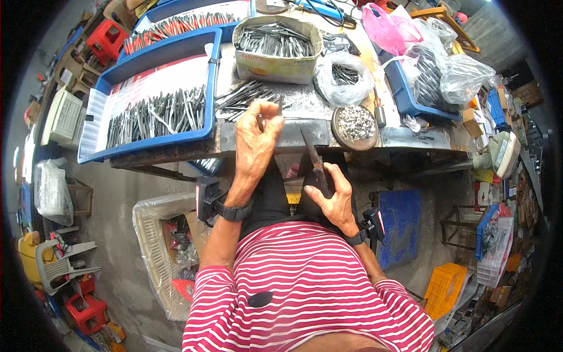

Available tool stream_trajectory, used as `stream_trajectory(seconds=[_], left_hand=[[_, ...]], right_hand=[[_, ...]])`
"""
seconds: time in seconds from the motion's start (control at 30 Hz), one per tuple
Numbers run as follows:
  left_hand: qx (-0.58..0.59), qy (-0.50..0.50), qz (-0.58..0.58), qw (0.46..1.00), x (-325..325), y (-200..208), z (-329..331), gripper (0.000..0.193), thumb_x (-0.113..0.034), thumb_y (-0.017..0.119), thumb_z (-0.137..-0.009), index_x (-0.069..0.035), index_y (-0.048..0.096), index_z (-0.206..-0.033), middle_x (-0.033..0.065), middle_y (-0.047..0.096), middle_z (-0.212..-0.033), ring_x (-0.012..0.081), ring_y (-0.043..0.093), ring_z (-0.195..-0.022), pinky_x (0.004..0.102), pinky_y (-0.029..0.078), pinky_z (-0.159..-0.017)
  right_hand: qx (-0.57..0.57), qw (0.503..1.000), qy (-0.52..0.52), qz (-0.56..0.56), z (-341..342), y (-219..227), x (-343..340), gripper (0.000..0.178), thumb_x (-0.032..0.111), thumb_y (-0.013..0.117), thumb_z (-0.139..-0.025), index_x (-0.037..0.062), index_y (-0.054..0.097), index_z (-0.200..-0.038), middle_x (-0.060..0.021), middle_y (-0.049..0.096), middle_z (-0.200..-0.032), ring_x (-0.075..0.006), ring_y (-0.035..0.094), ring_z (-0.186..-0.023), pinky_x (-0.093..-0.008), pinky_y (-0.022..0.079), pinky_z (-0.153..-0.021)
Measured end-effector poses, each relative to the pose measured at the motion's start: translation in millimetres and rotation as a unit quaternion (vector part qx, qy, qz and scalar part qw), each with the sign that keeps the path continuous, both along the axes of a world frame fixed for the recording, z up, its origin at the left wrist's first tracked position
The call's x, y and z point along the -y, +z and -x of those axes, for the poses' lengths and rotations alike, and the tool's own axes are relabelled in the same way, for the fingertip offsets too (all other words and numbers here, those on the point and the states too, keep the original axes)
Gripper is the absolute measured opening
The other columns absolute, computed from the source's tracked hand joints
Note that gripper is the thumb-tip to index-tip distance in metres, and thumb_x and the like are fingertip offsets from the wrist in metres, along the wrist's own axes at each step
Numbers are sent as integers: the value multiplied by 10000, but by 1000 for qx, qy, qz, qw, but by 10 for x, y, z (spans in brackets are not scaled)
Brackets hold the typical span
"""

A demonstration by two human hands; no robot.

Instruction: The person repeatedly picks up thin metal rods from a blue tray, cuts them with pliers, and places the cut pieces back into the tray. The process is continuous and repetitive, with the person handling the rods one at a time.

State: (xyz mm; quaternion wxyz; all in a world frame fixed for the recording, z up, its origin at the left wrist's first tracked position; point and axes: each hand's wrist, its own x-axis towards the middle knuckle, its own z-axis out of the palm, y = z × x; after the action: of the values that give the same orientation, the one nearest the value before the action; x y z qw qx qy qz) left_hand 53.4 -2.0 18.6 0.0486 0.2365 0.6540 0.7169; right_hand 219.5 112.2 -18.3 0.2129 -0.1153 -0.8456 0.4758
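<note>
My left hand point(256, 138) is raised over the bench's front edge, its fingers pinched on a slender dark piece point(280, 105) that they mostly hide. To its right and a little lower, my right hand point(335, 198) is closed around a dark tapered tool point(317, 163), whose narrow end points up toward the bench; its exact kind does not show. A loose pile of slender metal pieces point(246, 95) lies just beyond my left hand. A round dish point(356, 145) full of small white and dark bits sits on the bench beyond my right hand.
A blue tray point(214, 88) of slender pieces stands at left, with another blue tray point(176, 9) of red-and-black pieces behind. A carton point(275, 67) holds more. Plastic bags point(466, 76) fill the right. A crate point(152, 234) lined with plastic and a blue board point(400, 226) are below.
</note>
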Motion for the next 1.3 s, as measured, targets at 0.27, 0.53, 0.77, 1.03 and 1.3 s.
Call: stream_trajectory(seconds=[0.27,0.53,0.77,1.03,1.3], left_hand=[[374,-226,-254,863,41,-112,-188,113,-78,611,-863,-8,596,-951,29,593,-784,51,412,-566,173,318,-490],[394,-219,-276,849,60,-179,-221,62,-69,592,-869,-18,561,-885,5,545,-735,56,408,-560,175,327,-486],[388,-180,-273,862,4,-161,-301,66,-81,579,-883,-20,567,-864,-9,524,-696,47,384,-538,172,310,-483],[-23,79,-39,996,-168,-180,-481,64,-53,579,-895,-33,520,-880,-19,501,-717,63,450,-605,203,383,-547],[-454,64,96,883,-40,-277,-240,261,97,587,-690,34,534,-938,195,568,-872,364,575,-744,379,491,-661]], right_hand=[[-62,988,-51,-133,51,41,6,508,101,745,-657,1,502,-1091,-145,513,-849,-294,534,-710,-371,451,-638],[-108,963,-63,-237,75,5,-19,542,95,746,-645,-21,490,-1108,-173,534,-868,-334,548,-751,-398,465,-682],[-80,968,-64,-227,55,-24,-33,500,81,733,-656,-20,495,-1084,-160,526,-837,-320,542,-723,-374,465,-660],[39,989,40,138,-28,125,50,358,168,721,-741,-9,557,-1006,-34,564,-748,-84,488,-650,-255,408,-581],[142,827,134,527,-128,276,-89,295,177,662,-736,-32,568,-922,-7,482,-665,-68,389,-532,-221,269,-463]])
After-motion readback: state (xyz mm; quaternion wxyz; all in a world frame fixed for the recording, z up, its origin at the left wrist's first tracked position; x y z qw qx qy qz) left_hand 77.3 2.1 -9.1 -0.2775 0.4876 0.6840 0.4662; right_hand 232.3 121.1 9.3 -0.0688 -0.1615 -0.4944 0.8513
